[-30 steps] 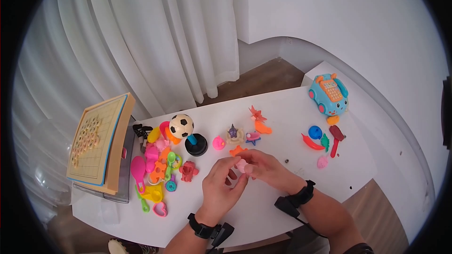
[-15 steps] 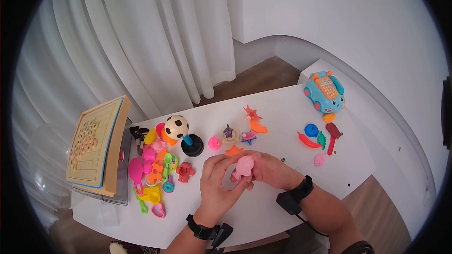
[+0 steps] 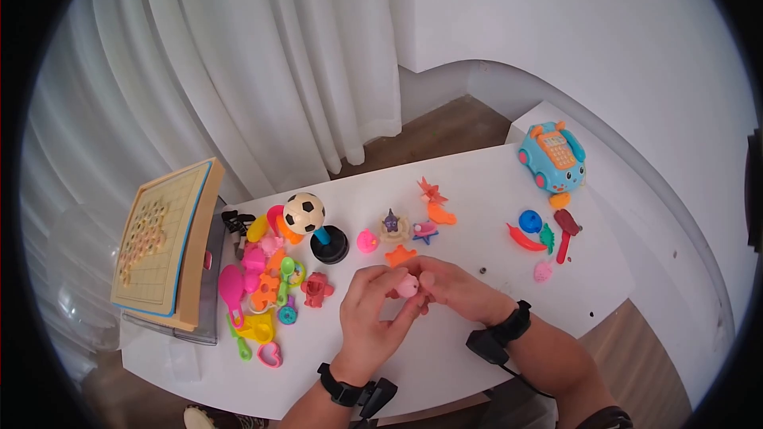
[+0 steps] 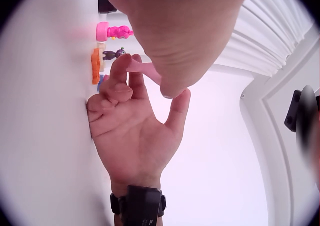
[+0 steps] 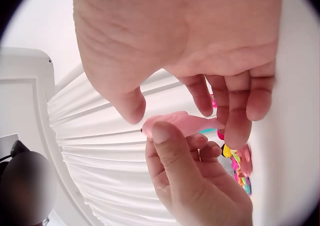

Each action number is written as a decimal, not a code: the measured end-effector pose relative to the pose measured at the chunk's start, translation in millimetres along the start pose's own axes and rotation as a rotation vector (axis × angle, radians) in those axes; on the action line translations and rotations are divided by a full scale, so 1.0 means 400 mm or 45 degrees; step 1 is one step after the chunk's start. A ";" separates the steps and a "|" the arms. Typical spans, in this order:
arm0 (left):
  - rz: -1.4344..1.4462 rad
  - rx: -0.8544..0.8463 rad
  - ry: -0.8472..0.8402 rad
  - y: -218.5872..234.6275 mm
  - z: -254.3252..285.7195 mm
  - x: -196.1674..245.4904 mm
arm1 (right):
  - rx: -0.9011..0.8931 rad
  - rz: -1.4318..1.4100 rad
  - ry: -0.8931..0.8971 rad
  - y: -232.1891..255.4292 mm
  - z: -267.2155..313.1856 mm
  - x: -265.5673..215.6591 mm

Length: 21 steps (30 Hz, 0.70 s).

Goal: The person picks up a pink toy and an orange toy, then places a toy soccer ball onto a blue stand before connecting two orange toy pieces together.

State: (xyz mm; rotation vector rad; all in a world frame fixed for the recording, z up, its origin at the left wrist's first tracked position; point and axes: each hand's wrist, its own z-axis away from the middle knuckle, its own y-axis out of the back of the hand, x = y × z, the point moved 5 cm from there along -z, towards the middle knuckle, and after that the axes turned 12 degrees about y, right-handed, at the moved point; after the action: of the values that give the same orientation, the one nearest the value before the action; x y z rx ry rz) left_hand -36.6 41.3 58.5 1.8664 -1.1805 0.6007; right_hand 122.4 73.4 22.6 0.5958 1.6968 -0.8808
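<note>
The left hand (image 3: pixel 369 316) pinches a small pink toy (image 3: pixel 408 285) between its thumb and fingers, above the counter (image 3: pixel 453 353). The right hand (image 3: pixel 465 294) has its fingers loosely bent at the toy's narrow end, its thumb apart from them. An orange toy (image 3: pixel 400 255) lies just beyond the hands; a toy phone (image 3: pixel 555 160) stands well apart, toward the right.

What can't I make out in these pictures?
- Tail end of the pink toy: head view, behind fingers.
- Much of that toy: left wrist view, behind the left hand.
- Markings on the board game pieces: head view, too small.
- Symbols on the toy phone: head view, too small.
- Rest of the shoe: head view, cut off by bottom edge.
</note>
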 end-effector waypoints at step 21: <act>0.056 -0.082 0.668 0.003 0.005 -0.070 | 0.320 0.626 0.083 0.055 0.005 -0.032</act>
State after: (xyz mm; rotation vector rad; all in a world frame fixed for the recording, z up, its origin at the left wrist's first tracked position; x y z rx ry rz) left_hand -50.0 53.2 36.9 1.5010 -0.8793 0.9918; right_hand 144.1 85.5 28.8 1.1649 1.4099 -0.7224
